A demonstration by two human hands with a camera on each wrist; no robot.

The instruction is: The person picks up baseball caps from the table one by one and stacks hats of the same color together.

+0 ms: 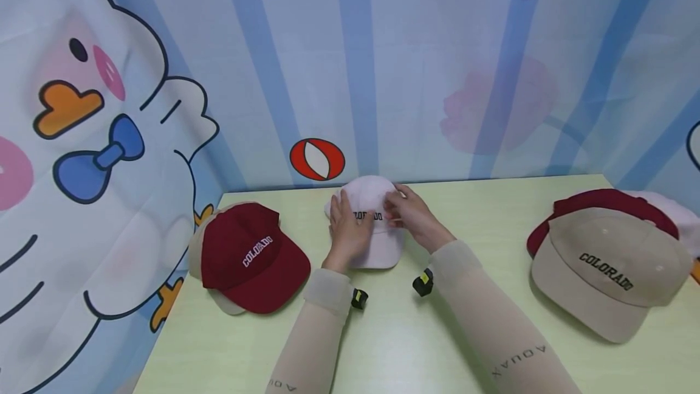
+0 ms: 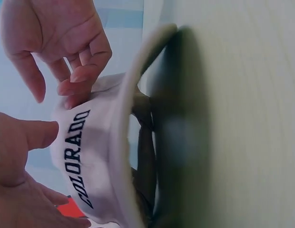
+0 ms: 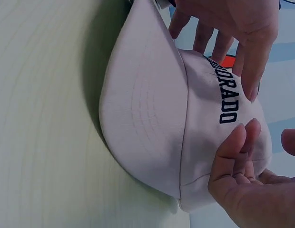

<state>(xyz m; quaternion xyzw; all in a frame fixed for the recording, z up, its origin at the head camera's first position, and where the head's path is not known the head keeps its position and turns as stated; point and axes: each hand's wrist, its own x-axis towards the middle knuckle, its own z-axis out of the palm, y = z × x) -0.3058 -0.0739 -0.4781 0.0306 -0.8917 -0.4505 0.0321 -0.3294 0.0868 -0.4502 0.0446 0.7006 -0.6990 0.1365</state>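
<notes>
A pale pinkish-white baseball cap (image 1: 377, 253) with dark COLORADO lettering sits at the back middle of the table, brim toward me. My left hand (image 1: 350, 233) lies along the cap's left side, its fingers straight against the crown and the thumb near the lettering. On the other side, my right hand (image 1: 412, 216) touches the crown with loosely bent fingertips. The right wrist view shows the cap's brim (image 3: 138, 104) on the tabletop, and the right fingers (image 3: 228, 161) resting lightly against the fabric. In the left wrist view a gap shows under the brim.
At the left, a dark red cap (image 1: 251, 266) lies over a beige cap (image 1: 195, 248). A beige cap (image 1: 607, 254) tops a pile at the right, with a red cap (image 1: 593, 199) and a pale cap (image 1: 669, 214) behind. A printed curtain (image 1: 426, 78) hangs along the table's (image 1: 383, 345) back edge.
</notes>
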